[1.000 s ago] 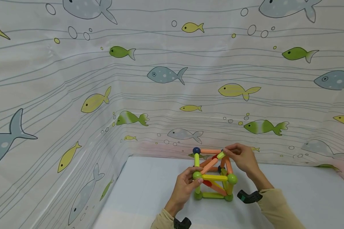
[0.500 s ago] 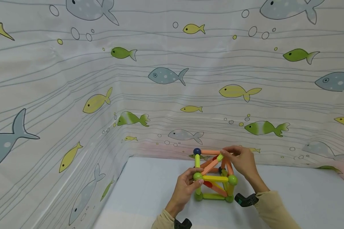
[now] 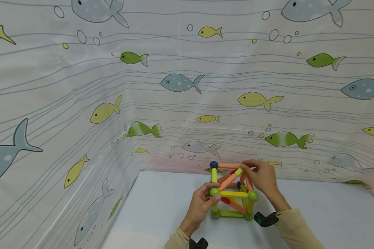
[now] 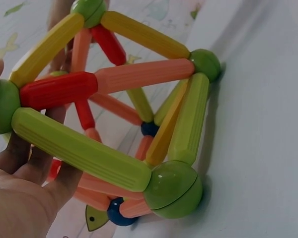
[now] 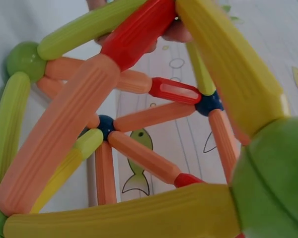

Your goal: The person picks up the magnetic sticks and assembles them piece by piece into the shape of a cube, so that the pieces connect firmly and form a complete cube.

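Note:
A cube-like frame of magnetic sticks and balls stands on the table in the head view. My left hand (image 3: pixel 200 204) holds its upper front-left green ball (image 3: pixel 214 192) between thumb and fingers. From that corner a diagonal orange stick (image 3: pixel 228 181) rises to a light-green stick end (image 3: pixel 238 171), which my right hand (image 3: pixel 263 175) pinches at the upper back-right corner. The right fingertips hide the ball there. In the left wrist view, red-and-orange sticks (image 4: pixel 144 75) cross one face. The right wrist view shows dark-blue balls (image 5: pixel 106 127) beyond the yellow sticks (image 5: pixel 124 215); the right hand cannot be made out there.
The white table (image 3: pixel 156 207) lies under the frame. Behind and left rises a fish-print curtain (image 3: pixel 174 107), meeting the table's back edge close behind the frame. Dark wrist cameras (image 3: pixel 266 219) sit on both wrists near the frame.
My right hand and forearm have shifted slightly left, and the light-green stick end has moved a little down and left with the fingertips. The left hand keeps its hold on the ball.

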`<state>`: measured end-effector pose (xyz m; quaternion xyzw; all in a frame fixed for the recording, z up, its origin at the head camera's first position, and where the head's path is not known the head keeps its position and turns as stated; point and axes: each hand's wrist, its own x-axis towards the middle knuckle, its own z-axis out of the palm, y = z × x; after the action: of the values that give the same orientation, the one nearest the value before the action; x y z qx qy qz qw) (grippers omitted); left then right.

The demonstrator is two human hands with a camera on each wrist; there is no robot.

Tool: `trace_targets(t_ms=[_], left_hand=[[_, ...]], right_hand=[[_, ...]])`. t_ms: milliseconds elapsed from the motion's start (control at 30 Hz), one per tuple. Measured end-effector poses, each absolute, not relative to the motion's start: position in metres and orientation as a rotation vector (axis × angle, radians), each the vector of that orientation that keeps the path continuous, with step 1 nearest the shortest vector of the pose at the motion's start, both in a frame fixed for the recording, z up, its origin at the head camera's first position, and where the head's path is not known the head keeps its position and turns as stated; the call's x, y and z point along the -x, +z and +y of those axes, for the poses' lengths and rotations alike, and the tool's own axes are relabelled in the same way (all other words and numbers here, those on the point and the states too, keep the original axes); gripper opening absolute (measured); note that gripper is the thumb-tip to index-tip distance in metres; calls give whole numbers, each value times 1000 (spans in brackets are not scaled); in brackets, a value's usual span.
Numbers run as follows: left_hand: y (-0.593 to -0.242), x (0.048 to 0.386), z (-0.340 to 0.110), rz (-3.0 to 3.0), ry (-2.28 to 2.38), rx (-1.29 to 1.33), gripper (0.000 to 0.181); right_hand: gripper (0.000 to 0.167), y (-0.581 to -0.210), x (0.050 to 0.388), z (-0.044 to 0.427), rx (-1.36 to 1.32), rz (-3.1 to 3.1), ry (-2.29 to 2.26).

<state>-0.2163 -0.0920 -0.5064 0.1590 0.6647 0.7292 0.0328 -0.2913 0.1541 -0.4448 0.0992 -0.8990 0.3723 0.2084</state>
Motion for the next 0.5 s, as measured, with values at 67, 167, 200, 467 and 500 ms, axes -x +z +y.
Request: trace_targets(t_ms=[67, 167, 200, 467, 500], left_hand=[[-507, 216, -92, 2050, 2247, -499, 40], [-508, 216, -93, 2053, 2251, -504, 41], [-508, 217, -93, 2054, 2251, -505, 41], [-508, 216, -93, 2033, 2252, -510, 41], [-508, 216, -92, 2025, 2252, -516, 41]], right_hand=[[24, -446, 290, 153, -279, -2469, 1007], [22, -445, 288, 150, -283, -2437, 950], [21, -445, 288, 149, -286, -2435, 935], [22, -444, 282, 144, -307, -2476, 834], [23, -445, 281, 144, -308, -2486, 837]])
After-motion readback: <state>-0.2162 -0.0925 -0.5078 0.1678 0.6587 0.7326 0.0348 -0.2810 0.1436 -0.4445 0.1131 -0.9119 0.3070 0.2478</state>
